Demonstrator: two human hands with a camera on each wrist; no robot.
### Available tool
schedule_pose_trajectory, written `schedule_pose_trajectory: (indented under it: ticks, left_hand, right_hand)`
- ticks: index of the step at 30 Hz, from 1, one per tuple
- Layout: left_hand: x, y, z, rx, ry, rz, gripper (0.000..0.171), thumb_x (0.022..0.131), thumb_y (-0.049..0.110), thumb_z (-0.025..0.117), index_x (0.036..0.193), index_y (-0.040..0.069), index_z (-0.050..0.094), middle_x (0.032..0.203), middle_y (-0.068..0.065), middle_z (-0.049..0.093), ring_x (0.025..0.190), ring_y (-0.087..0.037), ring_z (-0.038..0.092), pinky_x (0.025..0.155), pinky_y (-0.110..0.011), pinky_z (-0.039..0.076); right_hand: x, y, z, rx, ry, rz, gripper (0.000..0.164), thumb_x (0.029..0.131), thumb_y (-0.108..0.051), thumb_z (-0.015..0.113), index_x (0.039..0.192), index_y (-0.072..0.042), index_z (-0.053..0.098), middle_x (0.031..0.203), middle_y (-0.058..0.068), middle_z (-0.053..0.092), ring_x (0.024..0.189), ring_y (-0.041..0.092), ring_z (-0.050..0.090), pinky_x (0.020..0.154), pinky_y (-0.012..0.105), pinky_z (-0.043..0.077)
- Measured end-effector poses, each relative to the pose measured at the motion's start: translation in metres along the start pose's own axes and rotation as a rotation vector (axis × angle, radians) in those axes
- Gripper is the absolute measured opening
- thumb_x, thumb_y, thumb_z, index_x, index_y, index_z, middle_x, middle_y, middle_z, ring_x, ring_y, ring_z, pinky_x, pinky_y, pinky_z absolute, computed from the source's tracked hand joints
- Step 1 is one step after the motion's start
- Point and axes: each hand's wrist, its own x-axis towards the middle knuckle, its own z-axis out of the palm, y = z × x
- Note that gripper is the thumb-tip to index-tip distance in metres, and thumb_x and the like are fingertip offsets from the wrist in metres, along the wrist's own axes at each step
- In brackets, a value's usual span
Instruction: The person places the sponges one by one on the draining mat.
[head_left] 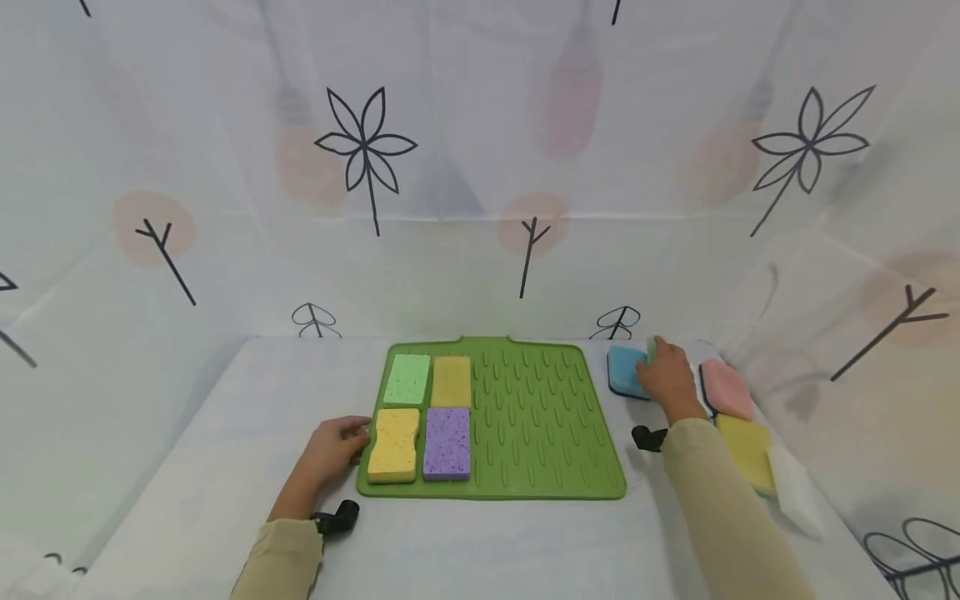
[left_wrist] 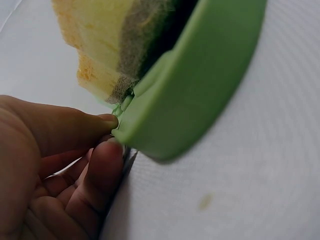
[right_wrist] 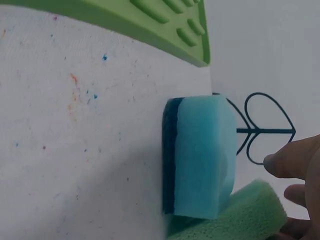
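A green ridged silicone mat point(head_left: 528, 417) lies flat on the table. On its left half are a light green sponge point(head_left: 407, 380), a tan-yellow sponge point(head_left: 452, 382), a yellow sponge point(head_left: 393, 446) with notched sides and a speckled purple sponge point(head_left: 447, 443). My left hand point(head_left: 337, 446) pinches the mat's left rim point(left_wrist: 185, 105) between thumb and finger. At the back right, my right hand point(head_left: 670, 379) reaches over a blue sponge point(right_wrist: 200, 157) with a dark scrub layer. Its thumb stands apart from the blue sponge. Other fingers are at a pale green sponge point(right_wrist: 250, 215) beside it, partly hidden.
Right of my right forearm lie a pink sponge point(head_left: 727, 389), a yellow sponge point(head_left: 750, 450) and a white flat piece point(head_left: 795, 492). A patterned white cloth point(head_left: 450, 275) rises behind the table point(head_left: 525, 550). A black wrist strap mount point(head_left: 339, 517) sits on my left wrist.
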Motion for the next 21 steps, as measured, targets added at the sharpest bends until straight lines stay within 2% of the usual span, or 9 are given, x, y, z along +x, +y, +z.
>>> schedule_pose_trajectory:
  ticks: [8, 11, 14, 16, 18, 21]
  left_hand:
    - [0.0011, 0.0001, -0.0015, 0.006, -0.005, -0.005, 0.038, 0.085, 0.02, 0.058, 0.122, 0.011, 0.057, 0.093, -0.004, 0.062, 0.066, -0.011, 0.057, 0.059, -0.025, 0.045]
    - [0.0014, -0.0002, -0.002, 0.01, -0.006, 0.001, 0.038, 0.085, 0.021, 0.057, 0.122, 0.011, 0.056, 0.093, -0.004, 0.062, 0.065, -0.012, 0.057, 0.059, -0.026, 0.045]
    - [0.0019, -0.0006, -0.0017, 0.009, -0.007, 0.001, 0.039, 0.085, 0.021, 0.058, 0.122, 0.011, 0.057, 0.094, -0.004, 0.062, 0.066, -0.011, 0.057, 0.059, -0.026, 0.045]
    - [0.0021, -0.0005, -0.0013, 0.007, -0.008, 0.001, 0.039, 0.085, 0.022, 0.058, 0.122, 0.011, 0.056, 0.094, -0.004, 0.062, 0.066, -0.011, 0.057, 0.06, -0.026, 0.045]
    - [0.0019, -0.0005, -0.0012, 0.007, -0.011, 0.0, 0.039, 0.085, 0.022, 0.058, 0.122, 0.011, 0.056, 0.094, -0.004, 0.062, 0.067, -0.011, 0.057, 0.06, -0.025, 0.045]
    - [0.0016, 0.0, -0.0015, 0.004, -0.012, 0.0, 0.039, 0.085, 0.022, 0.058, 0.123, 0.011, 0.056, 0.095, -0.004, 0.062, 0.067, -0.011, 0.057, 0.06, -0.025, 0.046]
  right_hand:
    - [-0.0016, 0.0082, -0.0023, 0.019, -0.048, 0.068, 0.071, 0.089, -0.029, 0.036, 0.141, 0.011, 0.007, 0.136, 0.039, 0.024, 0.123, 0.05, 0.028, 0.1, 0.057, 0.028]
    - [-0.0014, 0.009, -0.0021, 0.033, -0.042, 0.09, 0.069, 0.089, -0.032, 0.038, 0.139, 0.012, 0.018, 0.131, 0.036, 0.035, 0.116, 0.046, 0.039, 0.095, 0.054, 0.035]
    - [-0.0022, 0.0094, -0.0021, 0.05, -0.019, 0.117, 0.062, 0.088, -0.035, 0.042, 0.131, 0.01, 0.035, 0.119, 0.031, 0.047, 0.101, 0.038, 0.049, 0.082, 0.048, 0.043]
    - [-0.0032, 0.0093, -0.0024, 0.064, 0.004, 0.139, 0.06, 0.088, -0.037, 0.045, 0.126, 0.009, 0.041, 0.114, 0.028, 0.052, 0.095, 0.035, 0.051, 0.076, 0.045, 0.044]
    - [-0.0043, 0.0097, -0.0032, 0.07, 0.031, 0.15, 0.06, 0.087, -0.038, 0.046, 0.126, 0.009, 0.043, 0.115, 0.028, 0.052, 0.096, 0.035, 0.051, 0.077, 0.046, 0.044]
    - [-0.0054, 0.0108, -0.0049, 0.076, 0.076, 0.159, 0.065, 0.088, -0.041, 0.045, 0.129, 0.009, 0.041, 0.122, 0.028, 0.05, 0.104, 0.038, 0.048, 0.084, 0.05, 0.041]
